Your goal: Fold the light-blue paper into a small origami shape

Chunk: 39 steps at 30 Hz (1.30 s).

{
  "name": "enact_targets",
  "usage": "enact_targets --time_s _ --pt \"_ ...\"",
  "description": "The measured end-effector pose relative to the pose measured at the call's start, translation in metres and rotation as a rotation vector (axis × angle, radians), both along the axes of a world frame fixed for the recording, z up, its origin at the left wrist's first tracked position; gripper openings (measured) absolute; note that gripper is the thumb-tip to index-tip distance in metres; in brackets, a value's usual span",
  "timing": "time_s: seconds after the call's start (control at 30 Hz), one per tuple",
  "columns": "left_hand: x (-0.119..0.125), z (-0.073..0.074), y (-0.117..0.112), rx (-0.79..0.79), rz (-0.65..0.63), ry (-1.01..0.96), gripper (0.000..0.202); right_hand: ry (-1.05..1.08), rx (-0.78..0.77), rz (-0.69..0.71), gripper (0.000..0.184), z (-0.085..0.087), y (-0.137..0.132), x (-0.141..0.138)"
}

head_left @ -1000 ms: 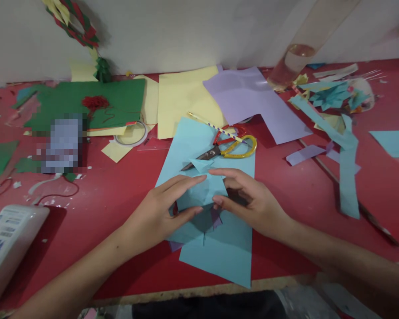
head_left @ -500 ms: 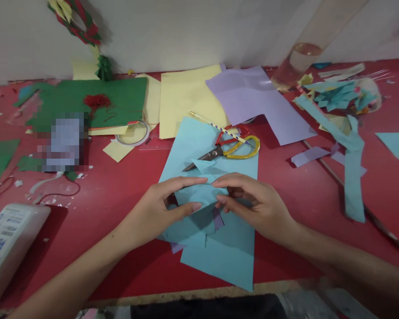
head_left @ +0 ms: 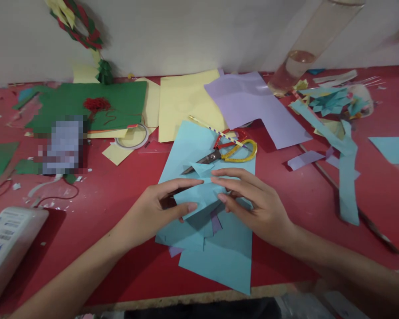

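Between my two hands is a folded piece of light blue paper [head_left: 199, 195], raised a little above the table. My left hand [head_left: 164, 201] grips its left end, thumb in front and index finger along the top edge. The fingers of my right hand [head_left: 252, 197] pinch its right end, the thumb low and the index finger on top. Beneath lie light blue sheets [head_left: 219, 261] with a purple scrap [head_left: 216, 223]. Just beyond my fingertips rest scissors [head_left: 224, 154] with red and yellow handles, a small blue paper scrap [head_left: 201, 168] and a dotted pencil [head_left: 216, 130].
Yellow paper [head_left: 186, 102], purple paper [head_left: 246, 97] and green paper [head_left: 126, 97] lie at the back. A tape roll [head_left: 133, 136], a phone [head_left: 64, 144] and a white box-shaped device [head_left: 13, 248] are leftward. Rightward are blue strips [head_left: 348, 186], a stick [head_left: 379, 230] and a tall clear vessel [head_left: 299, 62] holding liquid.
My right hand's fingers have lifted and spread slightly along the top of the folded paper, which has tilted a little. The left hand keeps its grip. The view has shifted slightly.
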State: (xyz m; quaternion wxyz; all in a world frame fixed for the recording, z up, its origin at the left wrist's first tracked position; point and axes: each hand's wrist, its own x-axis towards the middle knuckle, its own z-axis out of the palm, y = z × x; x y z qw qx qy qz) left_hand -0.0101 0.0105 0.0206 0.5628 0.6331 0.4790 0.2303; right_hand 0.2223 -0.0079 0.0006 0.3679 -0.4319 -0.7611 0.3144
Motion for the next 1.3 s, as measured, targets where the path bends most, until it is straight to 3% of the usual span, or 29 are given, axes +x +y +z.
enact_targets --time_s 0.2,0.4,0.47,0.63,0.8,0.87,0.97,1.1,1.3 --pt "0.0001 0.0006 0.0015 -0.089 0.014 -0.086 0.036 -0.03 0.098 -0.008 0.036 0.0024 0.0014 -0.0006" --pt "0.0001 -0.0021 0.003 -0.187 0.018 -0.179 0.038 0.14 -0.161 -0.031 0.02 0.0017 0.002 -0.0013" --pt "-0.0003 -0.0027 0.0032 -0.214 0.009 -0.234 0.039 0.182 -0.181 -0.023 0.019 0.0013 0.0031 -0.0004" --pt "-0.0009 -0.0018 0.0008 -0.363 -0.058 -0.428 0.047 0.159 -0.05 0.031 0.024 0.0025 0.0055 0.0015" --pt "-0.0002 0.0019 -0.001 -0.445 -0.127 -0.348 0.046 0.177 0.012 0.145 0.027 0.0062 0.0039 0.0026" --pt "-0.0012 0.0016 -0.0005 -0.409 -0.142 -0.302 0.041 0.195 -0.001 0.204 0.031 0.0074 0.003 0.0031" --pt "-0.0036 -0.0019 0.0011 -0.284 -0.021 -0.207 0.037 0.203 -0.036 0.227 0.031 0.0069 0.0025 0.0031" --pt "-0.0044 -0.0062 0.0026 -0.07 0.17 -0.158 0.038 0.18 -0.132 0.116 0.024 0.0016 0.0047 0.0004" --pt "-0.002 -0.0048 -0.0002 0.154 0.125 -0.053 0.039 0.142 -0.224 0.05 0.019 0.003 0.0087 -0.0023"
